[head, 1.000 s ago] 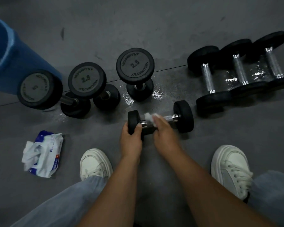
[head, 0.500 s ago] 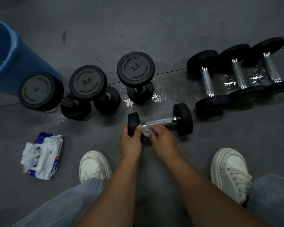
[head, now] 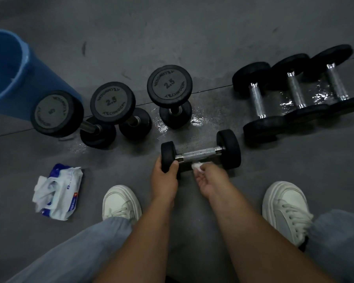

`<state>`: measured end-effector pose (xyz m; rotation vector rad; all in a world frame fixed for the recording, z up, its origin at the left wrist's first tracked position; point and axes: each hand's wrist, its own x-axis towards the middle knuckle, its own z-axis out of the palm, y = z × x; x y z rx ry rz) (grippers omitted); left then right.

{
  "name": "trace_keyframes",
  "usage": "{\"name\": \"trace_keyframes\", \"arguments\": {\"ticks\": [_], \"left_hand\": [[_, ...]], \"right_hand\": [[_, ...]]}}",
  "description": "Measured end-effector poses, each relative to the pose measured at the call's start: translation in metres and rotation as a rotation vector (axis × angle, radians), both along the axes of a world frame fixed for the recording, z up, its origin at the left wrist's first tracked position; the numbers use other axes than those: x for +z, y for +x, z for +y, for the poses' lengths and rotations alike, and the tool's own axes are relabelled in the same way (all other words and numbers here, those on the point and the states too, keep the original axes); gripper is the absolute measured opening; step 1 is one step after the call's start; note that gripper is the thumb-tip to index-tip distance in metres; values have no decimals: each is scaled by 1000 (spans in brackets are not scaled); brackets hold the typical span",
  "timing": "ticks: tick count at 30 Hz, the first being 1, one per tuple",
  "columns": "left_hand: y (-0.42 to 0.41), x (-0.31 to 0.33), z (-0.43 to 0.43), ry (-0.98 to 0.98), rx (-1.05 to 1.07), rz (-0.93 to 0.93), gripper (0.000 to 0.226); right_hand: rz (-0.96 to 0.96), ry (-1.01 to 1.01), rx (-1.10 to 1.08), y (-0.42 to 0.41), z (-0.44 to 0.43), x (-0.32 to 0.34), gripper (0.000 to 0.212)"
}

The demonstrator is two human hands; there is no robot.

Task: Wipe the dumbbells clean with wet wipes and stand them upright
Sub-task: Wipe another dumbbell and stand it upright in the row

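Observation:
A small black dumbbell (head: 200, 154) with a chrome handle lies on its side on the grey floor in front of me. My left hand (head: 165, 174) grips its left weight head. My right hand (head: 209, 177) pinches a crumpled white wet wipe (head: 197, 166) just below the handle. Three dumbbells stand upright at the left: one (head: 56, 113), a second (head: 112, 103) and a third (head: 169, 84). Three more lie on their sides at the right: one (head: 257, 101), another (head: 295, 91) and a last one (head: 336, 81).
An open pack of wet wipes (head: 57, 190) lies on the floor at the left. A blue bucket (head: 10, 72) stands at the far left. My two white shoes, one (head: 121, 203) and the other (head: 285, 209), flank the arms. Wet patches (head: 196, 121) shine on the floor.
My right hand with the wipe has slid from on top of the handle down to its near underside, baring the chrome handle. The left hand keeps its grip on the weight head.

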<state>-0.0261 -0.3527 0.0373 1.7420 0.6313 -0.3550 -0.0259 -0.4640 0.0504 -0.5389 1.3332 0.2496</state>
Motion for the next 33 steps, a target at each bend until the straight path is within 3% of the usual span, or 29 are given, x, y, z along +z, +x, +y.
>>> {"name": "trace_keyframes", "arguments": {"ticks": [3,5,7,8,10,12,13,16,19,21,23,26,28,31,33], "left_hand": [[-8,2,2,-26,-4,8,22],[-11,5,3,-29,0,36,24],[-12,7,4,-15,12,78,31],[-12,7,5,-4,13,95,34],[-13,6,7,18,8,112,35],[-15,5,8,32,-25,121,33],[-16,5,9,46,-47,129,32],[-21,5,9,59,-73,117,30],[-23,5,9,52,-66,103,24],[-21,4,10,40,-53,104,24],[-20,5,8,35,-46,103,25],[-20,4,7,48,-43,91,25],[-20,5,8,64,-51,91,30],[-21,4,9,60,-51,94,33],[-22,5,8,69,-59,92,33]], "right_hand": [[-178,-69,36,6,1,13,28],[-183,-527,257,10,-7,14,30],[-91,-1070,658,-1,-15,8,40],[-99,-1184,861,-8,-13,5,44],[-272,-1170,1189,-26,3,-1,46],[-487,-1094,1204,-37,16,-5,49],[-490,-1116,1138,-40,18,-6,52],[-241,-1250,1070,-47,12,-9,62],[-472,-1185,1194,-49,17,-9,45],[-452,-1099,993,-39,13,-6,29],[-280,-1043,768,-30,0,-5,28],[-209,-867,944,-29,-5,-6,49],[-254,-742,1068,-27,4,-6,46],[-276,-824,861,-21,5,-7,38],[-178,-879,885,-18,2,-7,41]]}}
